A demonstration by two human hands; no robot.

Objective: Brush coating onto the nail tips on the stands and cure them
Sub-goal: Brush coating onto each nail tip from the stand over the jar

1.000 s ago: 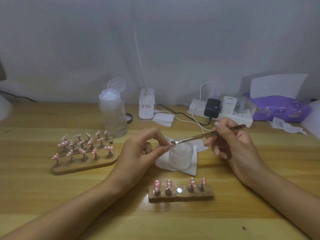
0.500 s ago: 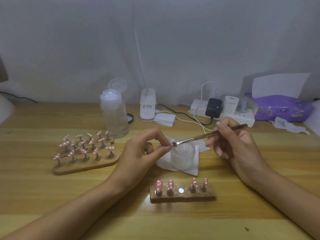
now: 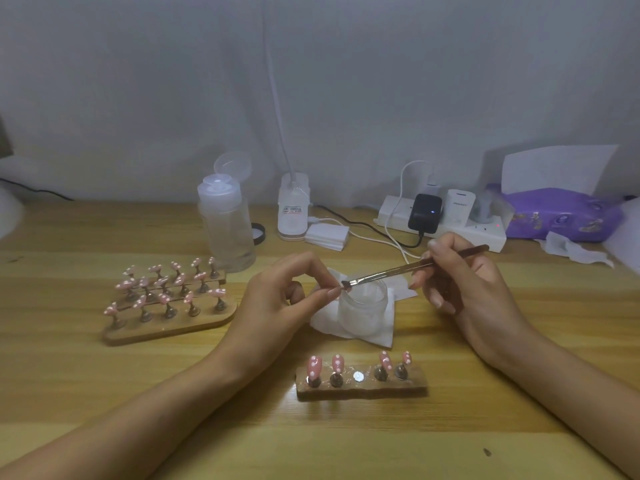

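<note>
Coppery brush (image 3: 415, 266) pinched in R hand (image 3: 464, 282), bristles touching small nail tip (image 3: 343, 287) pinched betw. L hand (image 3: 280, 299) thumb & forefinger, just above frosted jar (image 3: 362, 308) on tissue (image 3: 346, 329). Nearer the person, small stand (image 3: 362, 391) w/ four pink tips; bigger stand (image 3: 173, 329) left of L hand.

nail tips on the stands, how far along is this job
Done: cannot tell; coating doesn't show. In hand: the left hand pinches what looks like one tip over the jar, and the right hand holds the brush on it. The near stand has its middle slot empty. Left: reseating it, then curing.
</note>
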